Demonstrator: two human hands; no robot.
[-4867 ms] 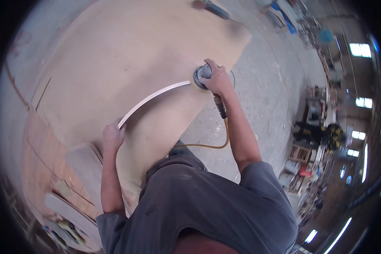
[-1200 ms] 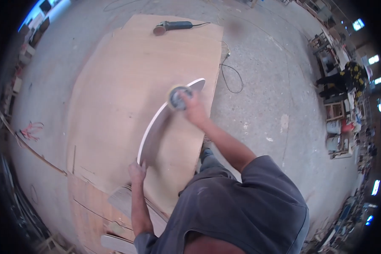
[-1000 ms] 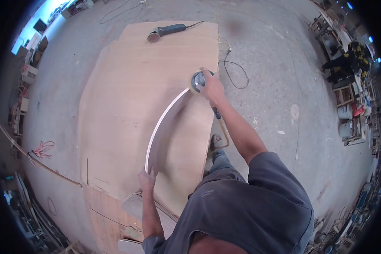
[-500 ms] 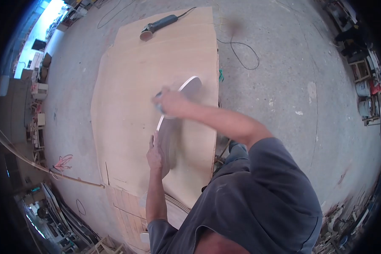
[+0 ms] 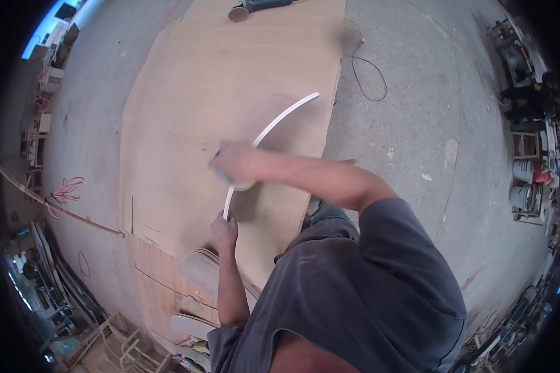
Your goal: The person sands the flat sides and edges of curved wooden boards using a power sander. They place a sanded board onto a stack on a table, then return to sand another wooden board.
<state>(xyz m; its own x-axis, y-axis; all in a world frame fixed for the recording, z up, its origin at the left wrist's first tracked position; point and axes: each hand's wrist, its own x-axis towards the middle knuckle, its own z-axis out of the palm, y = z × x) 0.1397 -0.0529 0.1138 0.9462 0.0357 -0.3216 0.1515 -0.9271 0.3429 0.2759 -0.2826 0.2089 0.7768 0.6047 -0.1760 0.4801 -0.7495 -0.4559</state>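
A long, curved thin board is held with its pale, narrow edge facing up, over a large plywood sheet. My left hand is closed round the near end of this board. Higher along the edge, my right hand grips a bluish hand tool with a pale, rounded pad, which lies against the board's edge. Motion blur and the fingers hide the tool's exact kind. An angle grinder rests at the sheet's far end.
Curved boards are stacked by my left forearm. A black cable loops on the concrete floor to the right. At left, a pole reaches toward the sheet. Buckets stand along the right side.
The board has turned so its edge faces up and its broad face hardly shows. My right hand has slid nearer to my left hand. The whole view has shifted, bringing the stacked boards into sight.
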